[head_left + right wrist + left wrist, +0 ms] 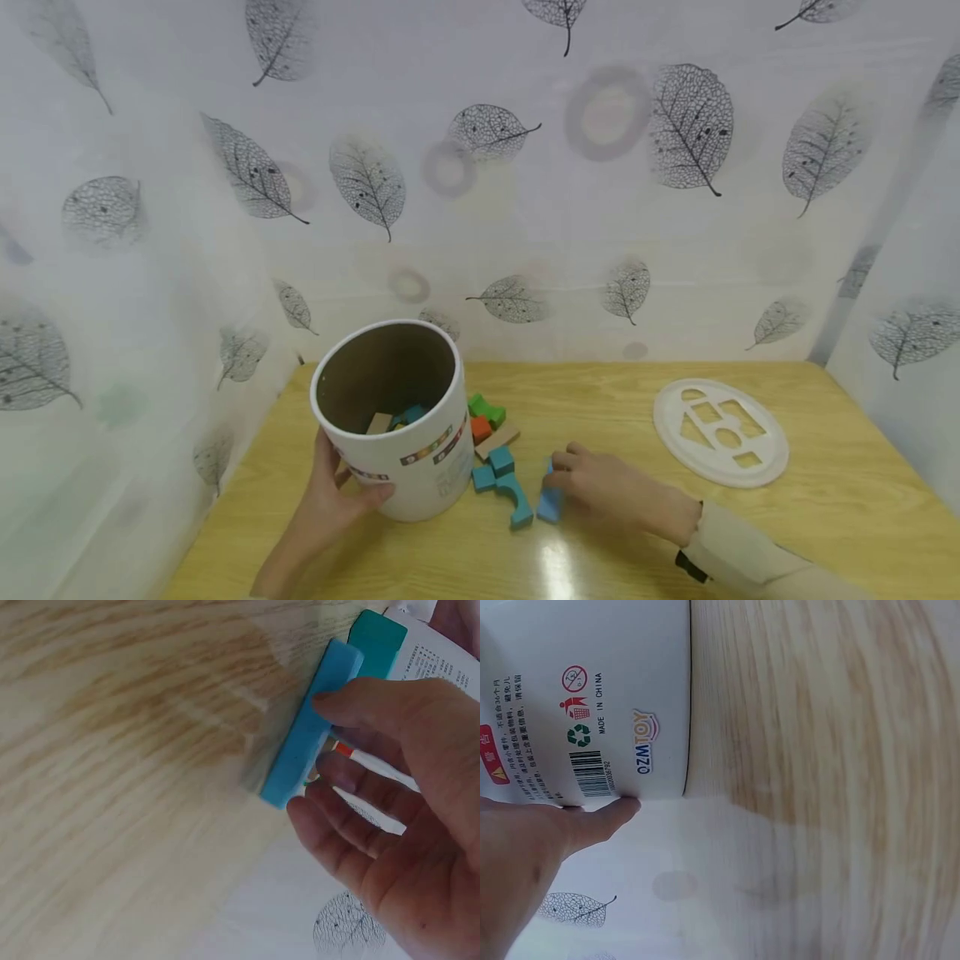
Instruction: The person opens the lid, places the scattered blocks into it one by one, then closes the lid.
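A white round bucket (420,454) stands open on the wooden table (615,550), with several coloured blocks inside. My left hand (347,487) grips its lower side; in the left wrist view the thumb (607,816) presses on the printed wall of the bucket (607,682). My right hand (567,481) pinches a flat blue block (550,502) standing on edge on the table just right of the bucket. In the right wrist view the fingers (352,705) curl over the blue block (304,742).
Loose blocks lie beside the bucket: a teal arch (516,498), a teal cube (501,458), a green one (486,408), an orange one (481,428) and a wooden plank (498,439). A white lid with shape cut-outs (720,432) lies at the right. Leaf-patterned walls enclose the table.
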